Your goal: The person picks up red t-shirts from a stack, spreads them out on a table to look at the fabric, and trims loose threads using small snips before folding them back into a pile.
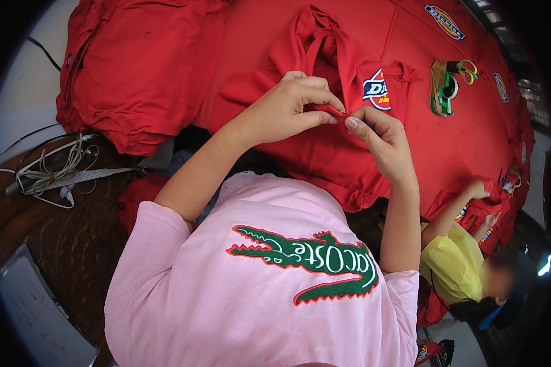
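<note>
Someone in a pink shirt (226, 293) is at the near edge of a red-covered counter (465, 144), a red garment (318, 150) bunched up there in front of them. The left hand (294, 104) has thumb and forefinger clamped on a narrow fold of it; just beside, the right hand (379, 137) has its fingers clamped on the cloth too. Toward the counter's left end sits a heap of red garments (147, 67). Over on the right, yellow-handled scissors (469, 72) lie by a green tape dispenser (442, 93). Farther along, a co-worker in yellow (456, 263) handles more red cloth (498, 194).
</note>
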### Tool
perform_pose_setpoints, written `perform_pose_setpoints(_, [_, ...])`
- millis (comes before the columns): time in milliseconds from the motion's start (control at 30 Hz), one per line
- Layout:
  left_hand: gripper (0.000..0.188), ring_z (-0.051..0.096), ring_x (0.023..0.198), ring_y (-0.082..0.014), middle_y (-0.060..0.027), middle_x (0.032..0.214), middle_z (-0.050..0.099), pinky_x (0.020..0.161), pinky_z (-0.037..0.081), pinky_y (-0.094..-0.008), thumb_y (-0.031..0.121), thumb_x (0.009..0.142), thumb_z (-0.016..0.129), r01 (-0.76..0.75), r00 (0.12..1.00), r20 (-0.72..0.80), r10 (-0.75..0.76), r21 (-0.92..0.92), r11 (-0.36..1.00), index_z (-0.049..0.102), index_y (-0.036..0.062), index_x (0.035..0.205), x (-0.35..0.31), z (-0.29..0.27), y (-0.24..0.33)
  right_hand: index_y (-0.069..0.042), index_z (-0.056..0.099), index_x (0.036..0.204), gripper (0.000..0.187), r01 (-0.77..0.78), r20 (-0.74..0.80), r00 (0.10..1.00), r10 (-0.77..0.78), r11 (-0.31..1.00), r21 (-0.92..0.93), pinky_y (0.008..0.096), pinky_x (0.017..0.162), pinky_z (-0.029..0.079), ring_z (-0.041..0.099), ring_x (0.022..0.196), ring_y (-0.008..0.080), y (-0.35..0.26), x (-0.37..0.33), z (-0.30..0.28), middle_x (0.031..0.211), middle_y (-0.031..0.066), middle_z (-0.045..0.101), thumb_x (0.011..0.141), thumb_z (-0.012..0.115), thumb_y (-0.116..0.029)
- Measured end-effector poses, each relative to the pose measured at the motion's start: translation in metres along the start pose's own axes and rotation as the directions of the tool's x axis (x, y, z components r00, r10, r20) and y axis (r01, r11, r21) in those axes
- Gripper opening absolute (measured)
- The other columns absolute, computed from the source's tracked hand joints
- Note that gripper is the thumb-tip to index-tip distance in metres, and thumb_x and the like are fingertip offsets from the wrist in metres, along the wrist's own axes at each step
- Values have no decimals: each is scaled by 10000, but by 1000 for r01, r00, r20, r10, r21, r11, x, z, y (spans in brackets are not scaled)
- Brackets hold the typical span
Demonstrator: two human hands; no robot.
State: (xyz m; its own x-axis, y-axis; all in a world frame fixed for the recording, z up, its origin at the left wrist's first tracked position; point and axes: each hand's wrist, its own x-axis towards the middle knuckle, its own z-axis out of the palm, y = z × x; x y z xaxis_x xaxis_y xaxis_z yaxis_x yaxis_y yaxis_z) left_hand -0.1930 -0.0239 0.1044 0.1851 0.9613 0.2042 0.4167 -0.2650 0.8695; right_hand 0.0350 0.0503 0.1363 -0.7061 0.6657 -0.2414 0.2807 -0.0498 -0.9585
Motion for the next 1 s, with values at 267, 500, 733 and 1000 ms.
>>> perform_pose_setpoints(267, [163,514,886,-173,8,820,564,926,385,-332,172,888,754,12,999,36,-12,5,1000,759,122,1043,0,-1,0,10,683,916,246,-42,-7,999,42,998,44,212,643,361,443,731,21,3,-2,3,763,-74,553,998,698,-222])
perform_pose_setpoints(500, [182,500,882,-182,0,829,579,917,390,-332,182,885,751,-4,997,76,3,7,1000,754,104,1050,0,-1,0,8,684,920,243,-36,-8,999,36,998,46,214,651,363,446,737,24,8,-6,5,769,-74,553,994,702,-223])
perform_pose_setpoints(733, [189,491,853,-185,-14,820,575,903,394,-335,198,892,740,34,992,123,-36,18,999,755,88,1044,6,0,3,8,684,905,255,-60,-8,998,60,997,51,218,645,364,446,729,27,12,-6,2,757,-67,553,996,699,-230])
perform_pose_setpoints(1000, [202,525,841,-200,-35,829,604,908,409,-341,221,903,731,63,986,156,-60,-16,998,759,84,1049,7,10,-6,0,680,899,256,-45,-30,998,52,975,218,212,666,391,468,733,31,36,-10,5,769,-58,567,1005,688,-233])
